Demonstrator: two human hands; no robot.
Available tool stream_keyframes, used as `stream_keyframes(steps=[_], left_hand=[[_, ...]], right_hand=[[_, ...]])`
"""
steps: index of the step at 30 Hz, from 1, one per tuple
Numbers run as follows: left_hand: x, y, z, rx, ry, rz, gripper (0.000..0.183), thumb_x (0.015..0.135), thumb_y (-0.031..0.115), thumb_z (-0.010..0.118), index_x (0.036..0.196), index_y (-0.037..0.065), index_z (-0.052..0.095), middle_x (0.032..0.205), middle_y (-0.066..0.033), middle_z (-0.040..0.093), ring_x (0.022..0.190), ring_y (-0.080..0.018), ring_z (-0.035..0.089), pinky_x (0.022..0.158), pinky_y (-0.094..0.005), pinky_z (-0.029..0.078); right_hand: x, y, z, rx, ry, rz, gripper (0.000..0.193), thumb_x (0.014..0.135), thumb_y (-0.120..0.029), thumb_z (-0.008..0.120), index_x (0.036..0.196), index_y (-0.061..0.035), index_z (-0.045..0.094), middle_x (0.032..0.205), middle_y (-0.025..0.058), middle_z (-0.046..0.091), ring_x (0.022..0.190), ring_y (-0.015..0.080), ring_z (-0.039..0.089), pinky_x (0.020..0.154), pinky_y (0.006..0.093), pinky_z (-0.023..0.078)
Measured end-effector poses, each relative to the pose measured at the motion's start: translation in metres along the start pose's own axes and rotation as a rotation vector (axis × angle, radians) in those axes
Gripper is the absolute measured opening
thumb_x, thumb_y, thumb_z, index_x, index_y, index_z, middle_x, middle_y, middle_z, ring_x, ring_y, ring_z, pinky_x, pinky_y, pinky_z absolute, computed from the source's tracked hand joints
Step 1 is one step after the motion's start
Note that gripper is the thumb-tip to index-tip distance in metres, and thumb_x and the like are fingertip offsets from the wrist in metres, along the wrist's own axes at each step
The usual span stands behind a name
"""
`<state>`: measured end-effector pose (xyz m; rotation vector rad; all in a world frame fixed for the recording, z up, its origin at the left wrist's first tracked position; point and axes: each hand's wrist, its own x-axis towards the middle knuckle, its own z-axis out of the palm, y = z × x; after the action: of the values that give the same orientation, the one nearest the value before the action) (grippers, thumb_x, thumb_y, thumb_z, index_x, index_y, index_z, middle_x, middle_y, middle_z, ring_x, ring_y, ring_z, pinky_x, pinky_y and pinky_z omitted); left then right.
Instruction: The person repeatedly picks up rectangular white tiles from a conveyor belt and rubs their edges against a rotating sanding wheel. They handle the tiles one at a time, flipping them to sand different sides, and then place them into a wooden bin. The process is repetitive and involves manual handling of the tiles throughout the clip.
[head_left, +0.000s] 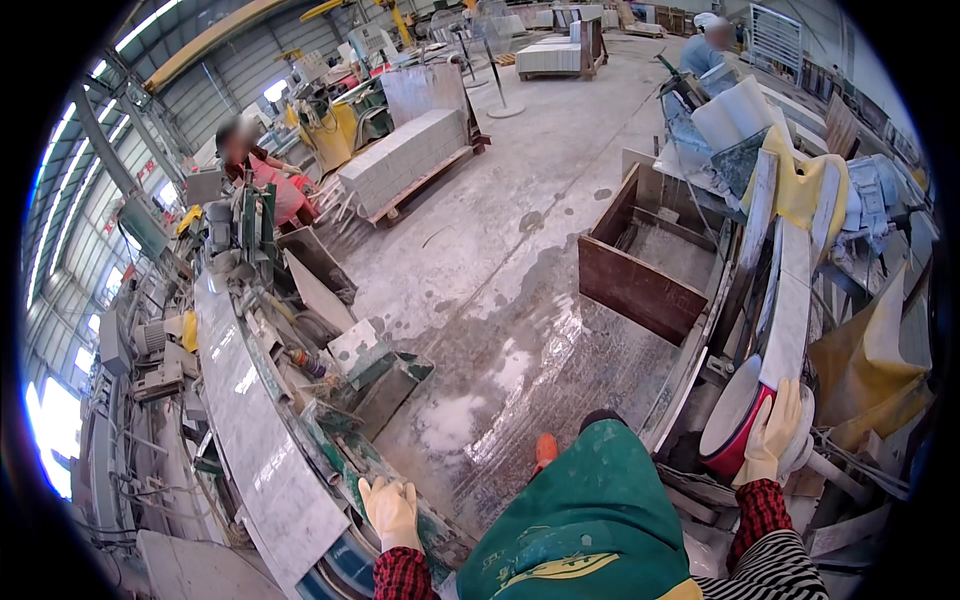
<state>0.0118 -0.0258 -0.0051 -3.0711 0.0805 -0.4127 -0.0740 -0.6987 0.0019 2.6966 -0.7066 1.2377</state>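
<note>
a stone workshop — stacked pale slabs (pixel 405 155), grimy machinery (pixel 152 338), wet floor (pixel 530 385).

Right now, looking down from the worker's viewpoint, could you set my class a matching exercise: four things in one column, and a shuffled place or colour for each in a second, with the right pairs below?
Column one
1. Left gloved hand
2. Right gloved hand
3. Apron
4. Open-topped box

Column two
A. Reddish-brown panels
B. Beside the long pale stone strip
C. Dark green with a yellow print
D. At the red-edged roller

Right pairs: 1-B, 2-D, 3-C, 4-A
</note>
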Motion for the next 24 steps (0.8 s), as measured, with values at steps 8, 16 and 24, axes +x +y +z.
stream_keyframes(steps=[8,16,24], left_hand=[[-0.013,-0.029,0.040,-0.221,0.003,0.056,0.013,0.103,0.020,0.056,0.105,0.008,0.056,0.098,-0.0075,0.059,0.100,-0.0204,0.058,0.091,-0.0416,0.047],[-0.005,-0.013,0.012,0.028,-0.141,-0.004,0.028,0.108,0.036,0.045,0.104,0.013,0.059,0.100,-0.0050,0.062,0.100,-0.0193,0.056,0.095,-0.0397,0.045],[0.001,-0.004,0.007,-0.151,0.123,-0.088,0.011,0.080,0.020,0.075,0.082,0.010,0.077,0.078,-0.0122,0.068,0.087,-0.0327,0.064,0.115,-0.0476,0.039]], right_hand=[[-0.005,-0.009,-0.006,-0.020,-0.014,0.004,0.043,0.103,-0.013,0.056,0.142,0.0040,0.056,0.149,0.0282,0.053,0.138,0.0452,0.049,0.118,0.0520,0.034],[-0.016,0.002,-0.008,0.010,-0.111,0.080,0.042,0.105,-0.023,0.057,0.138,0.0019,0.061,0.148,0.0282,0.054,0.138,0.0422,0.051,0.117,0.0507,0.035],[0.056,0.029,0.012,0.107,-0.326,0.520,0.074,0.091,-0.044,0.073,0.145,0.0020,0.053,0.150,0.0306,0.048,0.143,0.0457,0.044,0.120,0.0483,0.035]])
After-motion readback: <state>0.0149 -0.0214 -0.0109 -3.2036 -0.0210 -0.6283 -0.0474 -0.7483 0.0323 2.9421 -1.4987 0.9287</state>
